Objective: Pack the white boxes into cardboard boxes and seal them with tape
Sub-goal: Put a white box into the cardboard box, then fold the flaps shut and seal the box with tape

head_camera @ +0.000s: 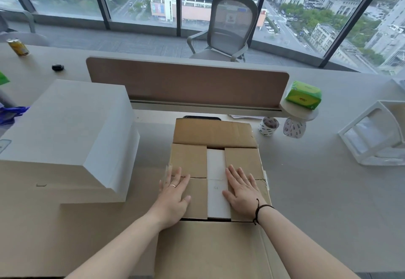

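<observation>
A brown cardboard box (190,160) stands on the desk in front of me. Its two side flaps are folded inward, and a strip of white box (217,167) shows in the gap between them. My left hand (174,193) lies flat on the left flap, fingers straight. My right hand (242,190) lies flat on the right flap the same way. The far flap (212,133) and the near flap (210,248) stand open. Two tape rolls (268,126) (293,127) sit just behind the box on the right.
A stack of large white boxes (68,129) fills the desk to the left. A brown desk divider (188,83) runs behind the box, with a green tissue pack (303,95) at its right end. A white plastic stand (374,138) sits at far right. A can (18,47) stands far left.
</observation>
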Demonstrator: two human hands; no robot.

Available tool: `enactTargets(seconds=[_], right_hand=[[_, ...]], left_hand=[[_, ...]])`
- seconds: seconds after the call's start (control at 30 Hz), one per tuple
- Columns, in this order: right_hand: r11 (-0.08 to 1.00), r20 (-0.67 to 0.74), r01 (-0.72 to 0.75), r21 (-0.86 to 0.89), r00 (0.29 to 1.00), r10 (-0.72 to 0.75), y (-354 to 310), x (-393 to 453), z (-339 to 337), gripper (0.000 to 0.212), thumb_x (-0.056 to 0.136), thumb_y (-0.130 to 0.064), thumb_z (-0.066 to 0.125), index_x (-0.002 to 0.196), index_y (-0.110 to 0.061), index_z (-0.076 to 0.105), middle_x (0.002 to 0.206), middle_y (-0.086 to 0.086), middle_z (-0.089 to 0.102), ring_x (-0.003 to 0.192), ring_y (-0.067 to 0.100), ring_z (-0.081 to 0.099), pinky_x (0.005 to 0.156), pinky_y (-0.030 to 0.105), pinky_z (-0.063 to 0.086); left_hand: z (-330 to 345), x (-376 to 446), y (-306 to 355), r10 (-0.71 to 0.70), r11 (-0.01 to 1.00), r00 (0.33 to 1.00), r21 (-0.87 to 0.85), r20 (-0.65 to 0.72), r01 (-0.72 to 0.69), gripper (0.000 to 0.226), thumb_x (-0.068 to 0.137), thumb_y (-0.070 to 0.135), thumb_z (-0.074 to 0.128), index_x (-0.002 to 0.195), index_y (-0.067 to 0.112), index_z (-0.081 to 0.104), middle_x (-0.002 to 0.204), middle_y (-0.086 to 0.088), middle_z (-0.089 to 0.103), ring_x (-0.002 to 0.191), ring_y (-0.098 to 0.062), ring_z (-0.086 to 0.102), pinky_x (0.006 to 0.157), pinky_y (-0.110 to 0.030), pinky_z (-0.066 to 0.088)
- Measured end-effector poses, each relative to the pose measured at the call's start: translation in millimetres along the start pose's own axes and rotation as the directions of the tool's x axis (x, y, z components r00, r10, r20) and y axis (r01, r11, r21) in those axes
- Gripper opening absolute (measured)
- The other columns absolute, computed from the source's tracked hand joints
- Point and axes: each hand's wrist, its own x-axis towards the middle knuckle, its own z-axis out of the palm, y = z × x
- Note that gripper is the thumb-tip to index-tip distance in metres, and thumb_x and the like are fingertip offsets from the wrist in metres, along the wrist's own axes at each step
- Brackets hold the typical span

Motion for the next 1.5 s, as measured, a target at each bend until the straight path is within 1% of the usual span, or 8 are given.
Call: enactTargets(seconds=[0.13, 0.3, 0.43, 0.67, 0.8, 0.93, 1.1, 1.5], right_hand=[[0.985, -0.007, 0.077, 0.151, 0.997, -0.077, 14.1, -8.3, -12.1, 0.058, 0.105, -0.028, 0.041, 0.158, -0.027, 0.019, 0.167, -0.011, 0.005, 0.155, 0.012, -0.003, 0.124, 0.033, -0.005], [0.989, -0.164, 0.123, 0.085, 0.981, -0.108, 73.0, -49.8, -14.0, 0.049, 0.103, -0.01, 0.041, 0.149, -0.027, 0.043, 0.16, -0.014, 0.025, 0.153, 0.011, 0.015, 0.119, 0.018, -0.001], [0.986, -0.139, 0.106, 0.126, 0.986, -0.088, 110.9, -89.2, -5.2, 0.061, 0.097, -0.012, 0.055, 0.149, -0.037, 0.036, 0.155, -0.022, 0.021, 0.15, 0.006, 0.021, 0.122, 0.02, 0.009], [0.925, -0.093, 0.053, 0.377, 0.996, -0.019, 120.8, -104.3, -1.8, 0.069, 0.08, -0.035, 0.078, 0.137, -0.054, 0.043, 0.132, -0.037, 0.048, 0.123, -0.011, 0.05, 0.097, 0.008, 0.038], [0.659, -0.054, 0.0, 0.752, 0.997, 0.061, 113.6, -98.4, -3.5, 0.06, 0.076, -0.046, 0.078, 0.127, -0.017, 0.066, 0.11, -0.01, 0.075, 0.111, 0.005, 0.068, 0.088, 0.012, 0.049], [0.63, -0.058, -0.145, 0.762, 0.955, 0.291, 105.2, -82.7, 0.9, 0.054, 0.088, -0.031, 0.074, 0.136, -0.013, 0.058, 0.107, -0.001, 0.075, 0.098, 0.009, 0.07, 0.079, 0.02, 0.052], [0.57, 0.003, -0.27, 0.776, 0.905, 0.425, 85.0, -70.4, 12.7, 0.067, 0.083, -0.039, 0.078, 0.139, -0.014, 0.051, 0.111, 0.006, 0.068, 0.1, 0.018, 0.066, 0.093, 0.043, 0.055], [0.584, -0.023, -0.24, 0.775, 0.913, 0.407, 67.2, -24.7, -47.4, 0.095, 0.079, -0.035, 0.083, 0.155, -0.015, 0.029, 0.151, 0.013, 0.043, 0.135, 0.026, 0.047, 0.107, 0.039, 0.042]], left_hand=[[-5.6, -23.6, -11.6, -0.065, 0.966, 0.988, -0.258, -0.14, 0.027, 0.066, 0.104, 0.005, 0.04, 0.158, 0.037, 0.02, 0.163, 0.02, -0.022, 0.149, 0.001, -0.02, 0.124, -0.032, -0.003], [-10.8, -48.3, -25.1, -0.178, 0.912, 0.971, -0.396, -0.159, 0.102, 0.067, 0.1, -0.007, 0.038, 0.159, 0.024, 0.025, 0.158, 0.014, 0.034, 0.141, 0.002, 0.035, 0.122, -0.025, 0.022], [-13.3, -63.7, -33.3, -0.172, 0.887, 0.985, -0.438, -0.021, 0.146, 0.073, 0.097, -0.009, 0.054, 0.158, 0.017, 0.025, 0.152, 0.012, 0.04, 0.137, 0.001, 0.04, 0.102, -0.004, 0.034], [-21.8, -69.7, -39.1, -0.171, 0.87, 0.985, -0.464, 0.033, 0.167, 0.079, 0.089, -0.001, 0.073, 0.155, 0.017, 0.033, 0.152, 0.006, 0.045, 0.139, -0.006, 0.045, 0.1, -0.01, 0.043], [-29.0, -66.1, -35.1, -0.162, 0.879, 0.986, -0.448, 0.035, 0.161, 0.054, 0.093, 0.012, 0.072, 0.141, 0.028, 0.054, 0.127, 0.019, 0.067, 0.125, 0.004, 0.057, 0.104, -0.015, 0.041], [-19.1, -53.1, -32.5, -0.343, 0.789, 0.929, -0.579, -0.141, 0.204, 0.029, 0.094, 0.017, 0.071, 0.122, 0.024, 0.066, 0.111, 0.012, 0.075, 0.112, -0.006, 0.067, 0.102, -0.032, 0.052], [-3.3, -41.2, -33.2, -0.442, 0.754, 0.874, -0.611, -0.199, 0.242, 0.038, 0.087, 0.021, 0.08, 0.122, 0.016, 0.066, 0.11, 0.001, 0.074, 0.103, -0.015, 0.07, 0.091, -0.037, 0.057], [-48.2, 23.8, -1.3, -0.422, 0.784, 0.901, -0.539, -0.097, 0.309, 0.071, 0.089, 0.028, 0.077, 0.15, 0.018, 0.042, 0.143, 0.005, 0.051, 0.128, -0.015, 0.051, 0.105, -0.033, 0.041]])
